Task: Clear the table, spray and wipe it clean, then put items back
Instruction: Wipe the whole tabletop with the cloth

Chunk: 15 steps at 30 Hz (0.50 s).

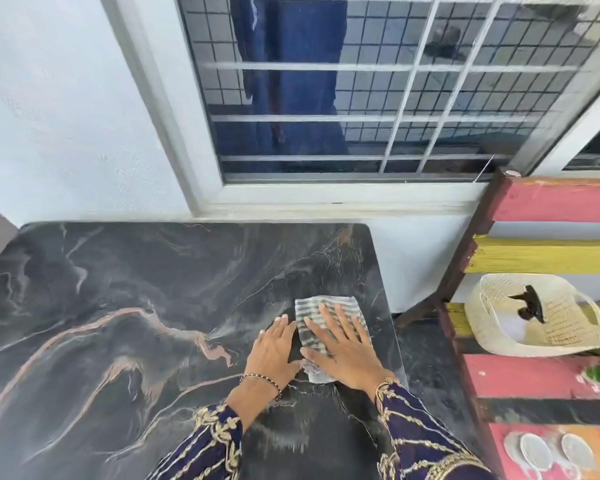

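Head view: both hands lie flat with fingers spread, the right hand [343, 344] pressing a grey-and-white striped folded cloth [329, 308] onto the dark marbled stone surface [118, 306] near its right edge, the left hand [274, 348] just beside it. Wiping appears underway; next, sweep the cloth leftward across the unwiped surface.

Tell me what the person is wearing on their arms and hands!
Both arms have dark navy sleeves covered in swirly gold leaf embroidery, with thick gold trim at the cuffs. The left hand has a thin bracelet of dark and gold beads around the wrist. The right hand is bare, with no gloves; I can't make out any rings.
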Each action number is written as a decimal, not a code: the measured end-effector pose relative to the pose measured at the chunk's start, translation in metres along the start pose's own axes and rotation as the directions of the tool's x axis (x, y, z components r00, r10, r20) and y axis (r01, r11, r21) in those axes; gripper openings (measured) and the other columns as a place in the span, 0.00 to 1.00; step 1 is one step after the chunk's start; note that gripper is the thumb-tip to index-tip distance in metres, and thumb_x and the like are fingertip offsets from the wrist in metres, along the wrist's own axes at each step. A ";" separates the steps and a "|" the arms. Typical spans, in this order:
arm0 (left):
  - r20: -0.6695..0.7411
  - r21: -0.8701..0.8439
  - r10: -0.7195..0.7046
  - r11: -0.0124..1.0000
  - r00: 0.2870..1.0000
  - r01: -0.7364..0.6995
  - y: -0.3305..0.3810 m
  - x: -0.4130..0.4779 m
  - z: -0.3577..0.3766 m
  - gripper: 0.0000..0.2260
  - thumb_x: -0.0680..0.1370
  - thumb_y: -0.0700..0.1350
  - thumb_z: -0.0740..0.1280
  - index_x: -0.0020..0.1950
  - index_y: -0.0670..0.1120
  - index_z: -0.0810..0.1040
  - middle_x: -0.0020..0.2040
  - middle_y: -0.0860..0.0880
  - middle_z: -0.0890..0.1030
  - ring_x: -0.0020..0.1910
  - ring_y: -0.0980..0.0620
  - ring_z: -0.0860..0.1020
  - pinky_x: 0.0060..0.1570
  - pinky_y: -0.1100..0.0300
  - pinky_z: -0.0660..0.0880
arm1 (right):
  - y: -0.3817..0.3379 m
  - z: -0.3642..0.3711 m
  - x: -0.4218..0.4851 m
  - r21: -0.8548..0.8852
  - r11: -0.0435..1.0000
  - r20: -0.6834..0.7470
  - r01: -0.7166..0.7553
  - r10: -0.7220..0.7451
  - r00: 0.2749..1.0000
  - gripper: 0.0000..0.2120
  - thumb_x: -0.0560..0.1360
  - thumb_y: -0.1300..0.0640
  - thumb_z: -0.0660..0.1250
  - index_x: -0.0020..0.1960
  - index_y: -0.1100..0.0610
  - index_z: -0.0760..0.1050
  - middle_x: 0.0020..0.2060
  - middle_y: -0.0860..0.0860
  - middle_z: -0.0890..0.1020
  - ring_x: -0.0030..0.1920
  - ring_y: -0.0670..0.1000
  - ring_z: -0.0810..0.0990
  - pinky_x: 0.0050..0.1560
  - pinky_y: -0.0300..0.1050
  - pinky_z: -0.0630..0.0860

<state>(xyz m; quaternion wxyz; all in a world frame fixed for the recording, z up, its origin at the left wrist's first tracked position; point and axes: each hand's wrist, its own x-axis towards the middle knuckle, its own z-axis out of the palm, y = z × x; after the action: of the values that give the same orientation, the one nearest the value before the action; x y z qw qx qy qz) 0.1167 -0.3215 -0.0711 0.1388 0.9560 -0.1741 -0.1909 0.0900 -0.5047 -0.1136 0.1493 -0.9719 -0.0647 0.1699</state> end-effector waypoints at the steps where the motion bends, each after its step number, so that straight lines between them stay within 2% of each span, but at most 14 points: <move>1: 0.014 0.010 -0.032 0.999 0.999 0.032 0.001 0.018 -0.004 0.38 0.75 0.53 0.68 0.79 0.47 0.51 0.80 0.48 0.49 0.79 0.50 0.48 0.77 0.52 0.50 | 0.010 -0.007 0.020 0.008 1.000 0.008 0.010 -0.010 1.000 0.31 0.71 0.21 0.33 0.71 0.28 0.28 0.75 0.37 0.26 0.75 0.46 0.22 0.76 0.54 0.27; 4: 0.086 0.092 -0.142 0.987 0.986 0.134 0.003 0.054 -0.024 0.51 0.69 0.60 0.73 0.79 0.44 0.43 0.80 0.45 0.42 0.79 0.44 0.42 0.76 0.43 0.50 | 0.026 -0.026 0.058 0.004 1.000 0.011 0.024 -0.024 1.000 0.33 0.69 0.21 0.32 0.71 0.27 0.29 0.75 0.36 0.27 0.75 0.45 0.22 0.76 0.54 0.27; 7: 0.212 0.111 -0.313 0.949 0.926 0.295 0.009 0.086 -0.037 0.63 0.61 0.65 0.76 0.78 0.45 0.37 0.79 0.46 0.38 0.78 0.36 0.39 0.70 0.32 0.58 | 0.044 -0.043 0.099 -0.019 0.999 -0.005 0.035 -0.035 0.999 0.34 0.72 0.22 0.36 0.75 0.29 0.33 0.76 0.37 0.29 0.75 0.45 0.24 0.76 0.53 0.28; 10: 0.303 0.175 -0.390 0.920 0.870 0.351 0.019 0.100 -0.036 0.65 0.60 0.64 0.78 0.78 0.43 0.36 0.79 0.46 0.35 0.76 0.31 0.39 0.65 0.27 0.61 | 0.060 -0.057 0.137 -0.034 0.999 -0.012 0.032 -0.032 0.999 0.33 0.73 0.23 0.38 0.75 0.29 0.34 0.77 0.37 0.30 0.76 0.45 0.25 0.77 0.54 0.30; 15: 0.337 0.196 -0.417 0.908 0.844 0.371 0.021 0.107 -0.032 0.64 0.61 0.62 0.78 0.77 0.42 0.34 0.78 0.44 0.34 0.75 0.30 0.38 0.65 0.26 0.59 | 0.079 -0.080 0.194 -0.037 0.999 -0.035 0.012 -0.013 0.999 0.35 0.72 0.22 0.36 0.76 0.29 0.36 0.77 0.36 0.31 0.78 0.46 0.29 0.78 0.56 0.33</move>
<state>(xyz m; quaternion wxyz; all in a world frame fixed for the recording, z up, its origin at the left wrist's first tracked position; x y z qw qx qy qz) 0.2171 -0.3751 -0.0695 0.0018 0.9244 -0.0083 -0.3814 0.3051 -0.5664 -0.1264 0.1338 -0.9769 -0.0713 0.1504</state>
